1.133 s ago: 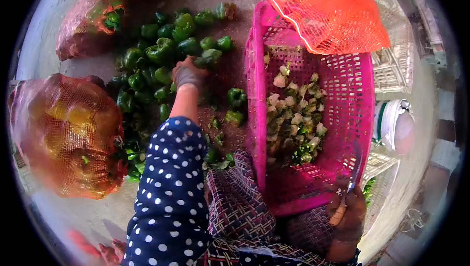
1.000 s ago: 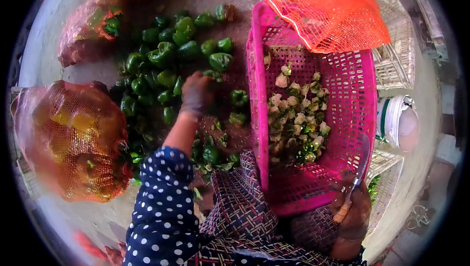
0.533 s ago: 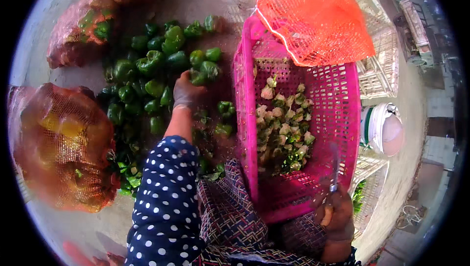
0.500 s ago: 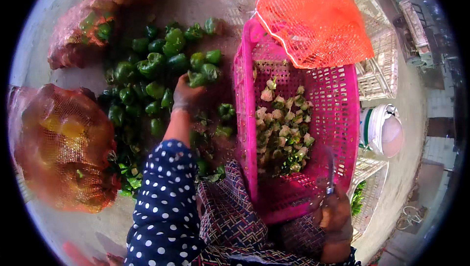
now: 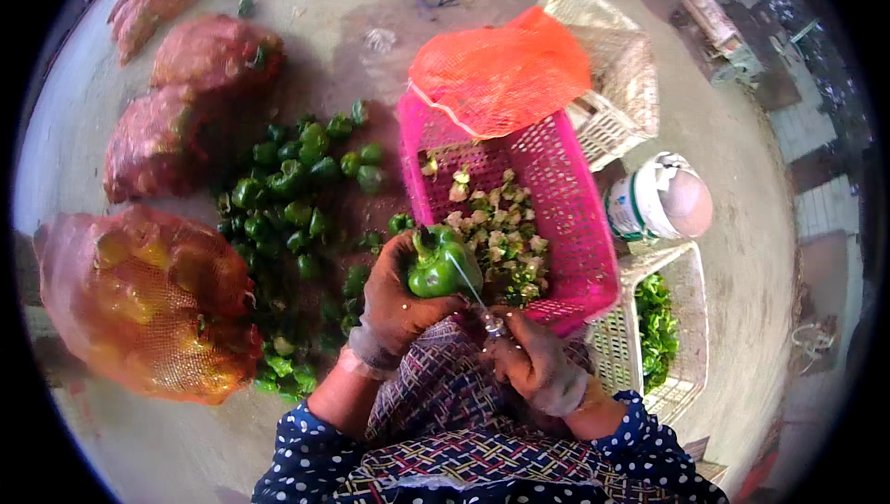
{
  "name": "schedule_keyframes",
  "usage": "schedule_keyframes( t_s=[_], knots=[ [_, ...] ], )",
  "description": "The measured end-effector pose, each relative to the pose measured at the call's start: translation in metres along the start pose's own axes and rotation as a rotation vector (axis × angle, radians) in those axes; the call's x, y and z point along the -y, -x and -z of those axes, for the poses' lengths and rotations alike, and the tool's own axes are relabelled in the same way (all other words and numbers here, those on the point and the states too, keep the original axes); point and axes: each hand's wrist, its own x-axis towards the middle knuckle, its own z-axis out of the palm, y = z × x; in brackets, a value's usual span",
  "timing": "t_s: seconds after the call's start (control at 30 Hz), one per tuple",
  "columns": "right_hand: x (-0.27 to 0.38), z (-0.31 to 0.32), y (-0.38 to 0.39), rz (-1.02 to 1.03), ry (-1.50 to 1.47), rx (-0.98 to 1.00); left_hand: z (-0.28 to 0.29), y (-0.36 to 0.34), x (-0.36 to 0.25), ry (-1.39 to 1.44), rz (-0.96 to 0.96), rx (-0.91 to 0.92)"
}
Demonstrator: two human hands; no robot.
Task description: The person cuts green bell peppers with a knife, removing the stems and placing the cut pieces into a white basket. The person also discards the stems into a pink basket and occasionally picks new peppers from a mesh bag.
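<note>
My left hand (image 5: 394, 305), gloved, has its fingers curled around a green pepper (image 5: 436, 272) at the middle of the frame, thumb under it. My right hand (image 5: 536, 363), just right and below, has its fingers closed on the knife (image 5: 494, 324), thin blade angled up-left across the pepper's lower right side.

Doing this well, my judgement: keep left thumb and fingertips out of the blade's line, grip firm but not crushing, since the skin looks glossy and could slip and the walls should give under pressure. Short, controlled strokes with the tip, wrist steady, pepper turned to meet the blade. Work near the pink basket (image 5: 598, 267), just beyond the pepper, so bits drop in with the pale scraps (image 5: 501, 235).

Hard to make out: whether the blade is cutting in or only passing in front; can't tell. Knife handle mostly covered by my right fingers. My left palm's contact is behind the pepper. Basket's upper end sits under the orange mesh bag (image 5: 510, 68). Lower edge of the pepper pile (image 5: 297, 179), left of centre, is dark and runs together. Upper-left sacks (image 5: 218, 54) blurred, contents unclear.
</note>
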Motion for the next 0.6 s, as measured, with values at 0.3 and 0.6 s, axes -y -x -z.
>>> schedule_keyframes(
  t_s=[0.3, 0.6],
  knots=[
    [-0.033, -0.001, 0.123, 0.276, 0.702, -0.535, -0.109, 0.070, -0.038, -0.186, -0.106, 0.308],
    [-0.075, -0.017, 0.214, -0.066, 0.037, -0.680, -0.167, 0.124, 0.033, -0.839, -0.305, 0.664]
  ],
)
